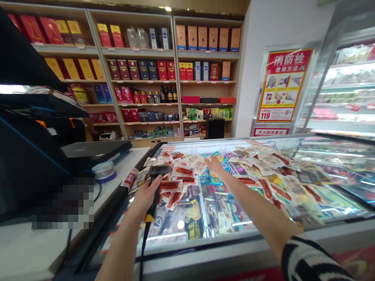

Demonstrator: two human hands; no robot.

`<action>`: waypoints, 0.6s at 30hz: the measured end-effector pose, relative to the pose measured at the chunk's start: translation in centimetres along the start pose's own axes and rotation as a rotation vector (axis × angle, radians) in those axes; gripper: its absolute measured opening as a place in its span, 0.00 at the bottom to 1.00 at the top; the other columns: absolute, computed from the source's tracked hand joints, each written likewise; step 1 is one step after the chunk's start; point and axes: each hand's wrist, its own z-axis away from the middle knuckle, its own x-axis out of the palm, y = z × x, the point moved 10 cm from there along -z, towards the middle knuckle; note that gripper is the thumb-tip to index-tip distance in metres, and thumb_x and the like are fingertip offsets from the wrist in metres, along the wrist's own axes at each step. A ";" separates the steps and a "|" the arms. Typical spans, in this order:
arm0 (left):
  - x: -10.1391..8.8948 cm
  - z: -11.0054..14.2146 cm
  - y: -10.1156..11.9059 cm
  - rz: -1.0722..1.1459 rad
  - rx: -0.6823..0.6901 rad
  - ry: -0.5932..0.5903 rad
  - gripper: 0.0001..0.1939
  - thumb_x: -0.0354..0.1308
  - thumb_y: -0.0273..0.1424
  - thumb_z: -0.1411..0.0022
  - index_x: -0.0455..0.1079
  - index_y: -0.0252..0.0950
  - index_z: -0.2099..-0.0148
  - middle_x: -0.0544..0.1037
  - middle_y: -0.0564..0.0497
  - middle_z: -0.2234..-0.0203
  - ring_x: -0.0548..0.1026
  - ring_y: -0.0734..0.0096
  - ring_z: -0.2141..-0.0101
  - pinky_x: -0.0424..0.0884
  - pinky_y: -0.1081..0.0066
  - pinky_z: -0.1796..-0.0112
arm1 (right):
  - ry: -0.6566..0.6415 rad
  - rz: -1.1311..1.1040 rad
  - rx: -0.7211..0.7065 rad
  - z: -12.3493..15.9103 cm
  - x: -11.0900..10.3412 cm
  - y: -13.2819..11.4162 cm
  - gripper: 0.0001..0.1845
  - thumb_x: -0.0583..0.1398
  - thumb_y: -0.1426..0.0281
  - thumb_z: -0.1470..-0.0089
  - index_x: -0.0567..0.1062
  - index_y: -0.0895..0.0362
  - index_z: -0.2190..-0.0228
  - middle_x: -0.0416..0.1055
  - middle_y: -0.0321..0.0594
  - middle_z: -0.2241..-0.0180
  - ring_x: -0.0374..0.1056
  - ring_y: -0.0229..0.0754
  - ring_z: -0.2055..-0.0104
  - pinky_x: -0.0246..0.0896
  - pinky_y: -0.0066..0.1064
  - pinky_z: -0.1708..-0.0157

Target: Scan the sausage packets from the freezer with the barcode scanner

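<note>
The left hand point(149, 193) grasps a black plastic handheld scanner point(159, 170), head uppermost; I cannot tell whether the right hand point(215, 164) grips the pale plastic packet point(198, 164) beside it.

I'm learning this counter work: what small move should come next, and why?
Probably draw the pale packet beside the right hand toward the scanner. The left hand holds that scanner, and the right hand reaches to the packet's edge, though whether it grips it is unclear.
</note>
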 end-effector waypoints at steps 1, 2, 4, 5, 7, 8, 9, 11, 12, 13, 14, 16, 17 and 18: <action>1.0 0.2 0.0 -0.006 0.012 -0.051 0.20 0.50 0.48 0.55 0.62 0.33 0.75 0.65 0.55 0.89 0.63 0.76 0.87 0.58 0.76 0.85 | -0.015 0.017 -0.049 0.5 -1.4 0.8 0.27 0.46 0.60 0.50 0.60 0.63 0.52 0.57 0.51 0.50 0.52 0.49 0.48 0.48 0.37 0.53; 2.0 0.4 0.0 -0.013 0.025 -0.101 0.21 0.49 0.48 0.55 0.62 0.33 0.75 0.65 0.55 0.88 0.63 0.77 0.87 0.58 0.77 0.85 | -0.030 0.040 -0.092 1.1 -2.8 1.7 0.24 0.49 0.62 0.51 0.63 0.59 0.54 0.59 0.46 0.51 0.53 0.47 0.49 0.47 0.35 0.52; 3.8 0.9 0.1 0.006 0.051 -0.185 0.21 0.49 0.49 0.54 0.62 0.33 0.74 0.66 0.55 0.87 0.63 0.77 0.86 0.58 0.77 0.85 | -0.070 0.212 -0.180 2.5 -5.1 3.8 0.21 0.52 0.67 0.55 0.65 0.54 0.56 0.61 0.43 0.52 0.53 0.48 0.49 0.45 0.38 0.52; 4.6 1.2 0.2 0.020 0.060 -0.218 0.21 0.48 0.49 0.53 0.61 0.34 0.74 0.66 0.55 0.87 0.63 0.77 0.86 0.59 0.77 0.84 | -0.111 0.336 -0.197 3.1 -5.7 5.1 0.21 0.54 0.70 0.57 0.66 0.52 0.57 0.62 0.42 0.52 0.53 0.50 0.49 0.44 0.42 0.52; 6.0 1.8 0.3 0.040 0.065 -0.263 0.20 0.48 0.49 0.53 0.60 0.34 0.75 0.66 0.55 0.87 0.64 0.77 0.86 0.59 0.77 0.84 | -0.245 0.538 -0.196 4.2 -5.7 7.7 0.21 0.57 0.72 0.63 0.69 0.52 0.61 0.66 0.44 0.57 0.56 0.52 0.52 0.44 0.47 0.55; 6.6 2.1 0.5 0.045 0.065 -0.284 0.20 0.47 0.49 0.52 0.60 0.34 0.76 0.66 0.55 0.88 0.63 0.77 0.86 0.59 0.77 0.84 | -0.291 0.606 -0.191 4.6 -5.6 8.7 0.19 0.58 0.72 0.65 0.71 0.53 0.64 0.68 0.45 0.60 0.58 0.53 0.54 0.45 0.49 0.56; 7.1 2.4 0.6 0.050 0.063 -0.300 0.20 0.47 0.49 0.52 0.59 0.34 0.76 0.65 0.55 0.88 0.63 0.78 0.87 0.58 0.77 0.84 | -0.312 0.649 -0.197 4.9 -5.5 9.4 0.16 0.59 0.71 0.65 0.72 0.54 0.67 0.69 0.45 0.63 0.59 0.53 0.56 0.45 0.50 0.58; 8.0 2.9 0.7 0.066 0.062 -0.331 0.20 0.47 0.48 0.51 0.59 0.34 0.77 0.65 0.55 0.89 0.63 0.78 0.87 0.58 0.77 0.84 | -0.251 0.644 -0.238 4.9 -5.6 9.2 0.11 0.58 0.70 0.65 0.72 0.56 0.73 0.69 0.46 0.68 0.61 0.52 0.58 0.46 0.49 0.59; 8.3 3.0 0.7 0.075 0.064 -0.344 0.20 0.47 0.48 0.51 0.58 0.34 0.77 0.65 0.55 0.89 0.62 0.78 0.87 0.58 0.77 0.84 | -0.181 0.585 -0.254 4.7 -5.9 8.8 0.09 0.57 0.69 0.64 0.72 0.56 0.74 0.69 0.45 0.69 0.61 0.52 0.59 0.46 0.48 0.59; 8.5 3.0 0.7 0.085 0.065 -0.354 0.20 0.47 0.48 0.51 0.58 0.34 0.77 0.65 0.55 0.89 0.62 0.78 0.87 0.58 0.77 0.84 | -0.108 0.482 -0.248 4.4 -6.3 8.4 0.09 0.57 0.70 0.64 0.71 0.56 0.74 0.69 0.44 0.69 0.61 0.50 0.60 0.48 0.45 0.59; 8.7 3.0 0.5 0.093 0.066 -0.363 0.20 0.47 0.48 0.51 0.59 0.34 0.77 0.65 0.55 0.88 0.62 0.79 0.87 0.58 0.77 0.84 | -0.037 0.329 -0.219 4.1 -6.8 8.3 0.09 0.57 0.70 0.65 0.70 0.56 0.74 0.69 0.42 0.70 0.62 0.48 0.62 0.50 0.42 0.61; 8.8 2.9 0.2 0.102 0.064 -0.372 0.21 0.47 0.48 0.51 0.59 0.33 0.76 0.65 0.55 0.88 0.62 0.79 0.87 0.58 0.77 0.84 | 0.059 -0.143 -0.095 3.6 -7.2 8.9 0.10 0.57 0.69 0.66 0.68 0.55 0.74 0.68 0.37 0.74 0.63 0.42 0.68 0.55 0.34 0.67; 8.9 2.8 0.1 0.103 0.063 -0.374 0.21 0.47 0.49 0.51 0.59 0.33 0.76 0.65 0.55 0.88 0.62 0.79 0.87 0.58 0.77 0.84 | 0.066 -0.432 -0.022 3.5 -6.8 9.3 0.10 0.57 0.68 0.66 0.67 0.55 0.74 0.67 0.35 0.77 0.63 0.40 0.72 0.56 0.31 0.71; 9.0 2.7 0.0 0.102 0.060 -0.377 0.21 0.46 0.49 0.51 0.59 0.33 0.77 0.65 0.55 0.89 0.62 0.79 0.87 0.57 0.77 0.85 | 0.054 -0.692 0.038 3.5 -6.0 9.5 0.09 0.56 0.67 0.65 0.66 0.56 0.75 0.65 0.33 0.79 0.62 0.37 0.75 0.56 0.29 0.74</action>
